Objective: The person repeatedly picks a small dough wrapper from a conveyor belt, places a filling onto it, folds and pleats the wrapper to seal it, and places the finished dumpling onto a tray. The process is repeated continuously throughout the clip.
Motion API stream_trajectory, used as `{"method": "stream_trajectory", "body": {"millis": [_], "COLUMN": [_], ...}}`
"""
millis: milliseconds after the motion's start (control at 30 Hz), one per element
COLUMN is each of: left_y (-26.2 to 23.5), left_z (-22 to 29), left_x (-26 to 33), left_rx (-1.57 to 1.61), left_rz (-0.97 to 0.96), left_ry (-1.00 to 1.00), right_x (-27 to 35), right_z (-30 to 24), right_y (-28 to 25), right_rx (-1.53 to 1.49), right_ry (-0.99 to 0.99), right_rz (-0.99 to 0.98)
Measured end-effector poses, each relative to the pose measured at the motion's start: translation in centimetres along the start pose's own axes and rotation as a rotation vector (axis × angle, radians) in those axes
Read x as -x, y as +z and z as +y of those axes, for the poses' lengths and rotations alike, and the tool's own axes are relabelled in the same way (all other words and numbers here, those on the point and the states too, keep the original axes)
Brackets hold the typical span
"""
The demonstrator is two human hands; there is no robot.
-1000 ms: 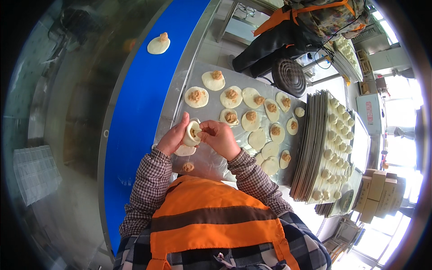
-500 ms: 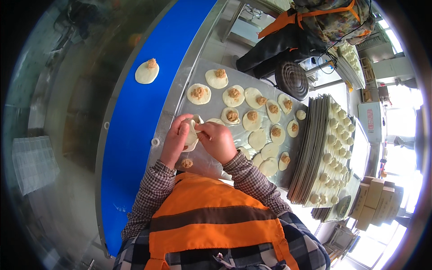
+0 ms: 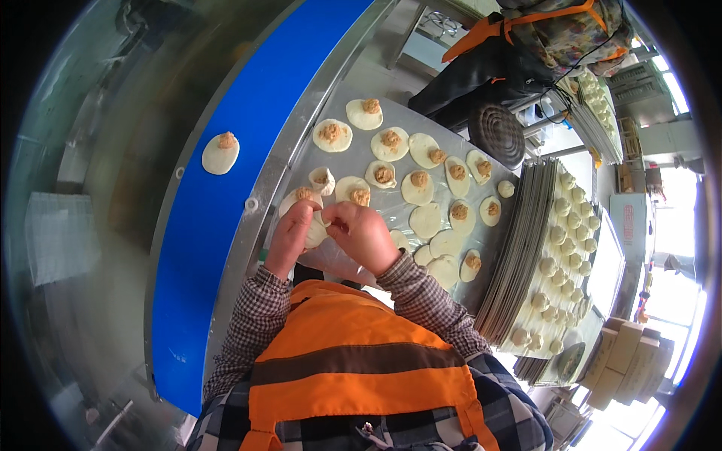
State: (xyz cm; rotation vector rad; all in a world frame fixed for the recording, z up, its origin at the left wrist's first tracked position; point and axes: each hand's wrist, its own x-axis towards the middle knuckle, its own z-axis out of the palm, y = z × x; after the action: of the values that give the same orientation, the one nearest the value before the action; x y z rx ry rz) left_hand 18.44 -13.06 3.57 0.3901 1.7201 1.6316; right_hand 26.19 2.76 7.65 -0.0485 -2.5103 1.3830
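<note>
1. At the far left of the frame lies a dim grey surface; a pale sheet [image 3: 56, 237] rests on it at mid-left; nothing else breaks that stretch.
2. Next comes the blue conveyor belt [image 3: 210, 225], running from lower left up to top centre; one filled dough round [image 3: 220, 152] lies alone on it at upper left; the rest of the belt is bare, and its right edge meets a metal rail.
3. At centre, over the near edge of the steel worktop [image 3: 361, 263], the left hand [image 3: 292, 234] and the right hand [image 3: 366, 235] meet; both grips are clenched on a dough wrapper [image 3: 316, 231] pinched between the fingertips; it sits in the left palm, just above the worktop.
4. Beyond the hands, toward upper centre, dough rounds topped with filling [image 3: 389, 141] lie spread in loose rows on the worktop; nearer the right, plain rounds [image 3: 426, 219] overlap; little bare metal is left between them.
5. Right of centre, a stack of trays [image 3: 519, 255] stands on edge against the worktop's side; the tray [image 3: 594, 248] beyond it holds rows of shaped dumplings [image 3: 560, 233].
6. At top right, another person in an orange apron [image 3: 556, 30] stands close to the worktop; a dark ribbed disc [image 3: 496, 135] sits just below them.
7. At lower right, stacked pale boxes [image 3: 628, 361] crowd the corner.
</note>
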Motion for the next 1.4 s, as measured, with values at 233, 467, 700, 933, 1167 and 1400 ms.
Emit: {"method": "stream_trajectory", "body": {"millis": [233, 467, 700, 933, 1167, 1400], "left_y": [2.6, 4.3, -0.7, -8.2, -23.2, -28.7], "left_z": [-1.0, 0.2, -2.0, -5.0, -10.1, -15.6], "left_x": [4.9, 8.0, 10.2, 15.8, 24.2, 28.5], "left_rx": [-0.003, 0.499, 0.804, 0.9, -0.607, -0.746], "left_rz": [0.053, 0.299, 0.239, 0.373, 1.231, 0.994], "left_ry": [0.231, -0.139, -0.217, -0.143, -0.089, -0.404], "right_x": [4.4, 6.0, 4.4, 1.0, -2.4, -6.6], "right_z": [0.0, -2.3, -4.8, -8.5, -9.1, -5.2], "right_y": [-0.6, 0.9, 4.6, 13.3, 17.8, 25.7], "right_rx": [-0.357, -0.135, -0.052, 0.048, 0.06, 0.347], "right_ry": [0.419, -0.093, -0.29, -0.456, -0.314, -0.293], "right_rz": [-0.262, -0.127, -0.381, -0.506, -0.337, -0.497]}}
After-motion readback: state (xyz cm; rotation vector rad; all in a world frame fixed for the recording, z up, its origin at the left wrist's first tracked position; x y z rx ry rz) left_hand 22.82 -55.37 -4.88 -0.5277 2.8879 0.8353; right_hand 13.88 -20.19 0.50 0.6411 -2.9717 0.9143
